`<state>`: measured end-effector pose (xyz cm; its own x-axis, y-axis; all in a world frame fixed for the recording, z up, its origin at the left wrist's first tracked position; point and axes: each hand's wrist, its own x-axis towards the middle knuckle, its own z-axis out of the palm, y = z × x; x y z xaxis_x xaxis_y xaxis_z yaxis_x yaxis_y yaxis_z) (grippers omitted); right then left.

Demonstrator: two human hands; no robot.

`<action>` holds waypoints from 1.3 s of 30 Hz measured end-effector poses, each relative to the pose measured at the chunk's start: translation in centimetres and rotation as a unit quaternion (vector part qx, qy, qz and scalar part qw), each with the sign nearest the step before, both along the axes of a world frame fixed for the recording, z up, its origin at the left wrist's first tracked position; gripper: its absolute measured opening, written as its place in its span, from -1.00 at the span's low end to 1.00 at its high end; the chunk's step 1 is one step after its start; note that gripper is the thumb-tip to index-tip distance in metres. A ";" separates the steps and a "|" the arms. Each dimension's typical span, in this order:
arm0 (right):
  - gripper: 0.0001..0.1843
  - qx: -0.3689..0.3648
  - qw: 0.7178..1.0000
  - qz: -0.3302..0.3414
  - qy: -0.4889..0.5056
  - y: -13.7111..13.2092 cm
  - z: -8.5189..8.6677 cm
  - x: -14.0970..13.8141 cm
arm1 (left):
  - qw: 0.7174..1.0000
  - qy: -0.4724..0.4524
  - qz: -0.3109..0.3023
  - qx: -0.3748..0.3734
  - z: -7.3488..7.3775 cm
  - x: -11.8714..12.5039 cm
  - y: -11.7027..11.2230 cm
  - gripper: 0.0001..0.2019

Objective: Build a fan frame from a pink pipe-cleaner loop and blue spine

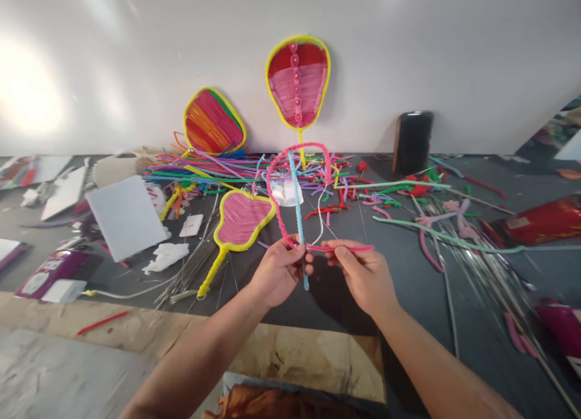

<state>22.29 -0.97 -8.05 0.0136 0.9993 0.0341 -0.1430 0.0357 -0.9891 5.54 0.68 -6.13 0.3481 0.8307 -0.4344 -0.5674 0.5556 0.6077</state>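
My left hand (279, 272) is closed around the base of a frame bent from pink pipe cleaner (271, 192), where a light blue pipe cleaner (297, 195) crosses it upright. The blue stem's lower end sticks out below my fingers. My right hand (363, 273) pinches a straight length of pink pipe cleaner (320, 247) that runs sideways to the frame's base; its tip pokes out to the right. A bare white wire (321, 216) hangs from the frame's right end. Left of my hands lies a pink fan with a yellow rim (245, 220).
Two more fans, one striped (214, 122) and one red and pink (298, 83), lean on the wall. A phone (413, 143) stands at the back right. Pipe cleaners (218, 164) and wires (472, 249) litter the dark table. A white square card (127, 219) lies left.
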 end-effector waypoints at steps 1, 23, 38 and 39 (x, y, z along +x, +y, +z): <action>-0.84 -0.020 0.999 -0.003 0.038 0.1 -0.2 0.0 | 1.000 -0.010 -0.004 -0.002 0.1 0.0 -0.1 -0.79; -0.68 -0.114 0.990 -0.007 0.085 0.7 0.1 0.3 | 0.990 0.109 -0.001 0.093 0.3 0.6 -0.2 -0.73; -0.66 0.219 0.849 0.018 -0.481 -1.1 0.4 -0.1 | 0.746 0.500 0.054 0.436 -0.8 0.4 -1.7 -0.79; -0.65 0.211 0.857 0.018 -0.470 -1.1 0.3 0.0 | 0.731 0.497 0.045 0.465 -0.8 0.2 -1.7 -0.77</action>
